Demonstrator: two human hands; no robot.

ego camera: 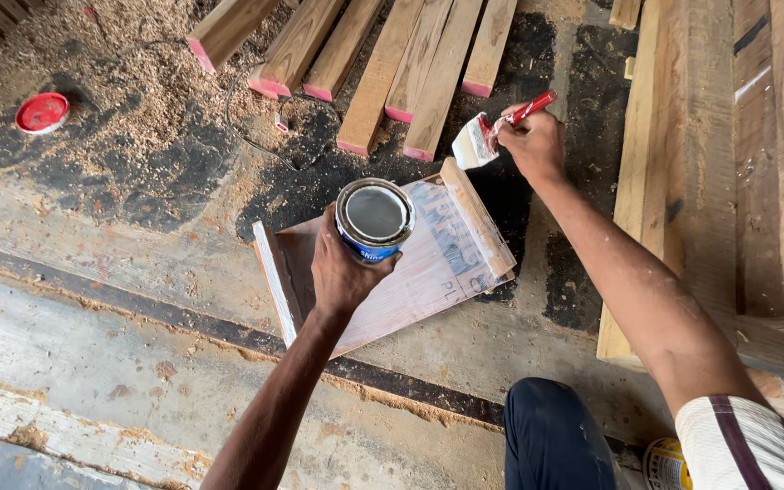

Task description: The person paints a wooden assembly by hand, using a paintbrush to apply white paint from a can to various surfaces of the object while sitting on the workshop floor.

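Note:
My left hand (342,272) grips an open blue can (375,218) holding a pale grey liquid, held above a flat plywood panel (428,268) that lies on the floor. The panel has wooden strips along two of its edges. My right hand (534,141) holds a paintbrush (492,132) with a red handle and pale, wet bristles, raised just beyond the panel's far corner. The brush is apart from both the can and the panel.
Several wooden planks (410,63) with pink-painted ends lie at the top. Thick timber beams (691,163) are stacked at the right. A red lid (42,112) rests in the sawdust at upper left. A black cable (256,136) loops across the floor. My knee (551,436) is at bottom.

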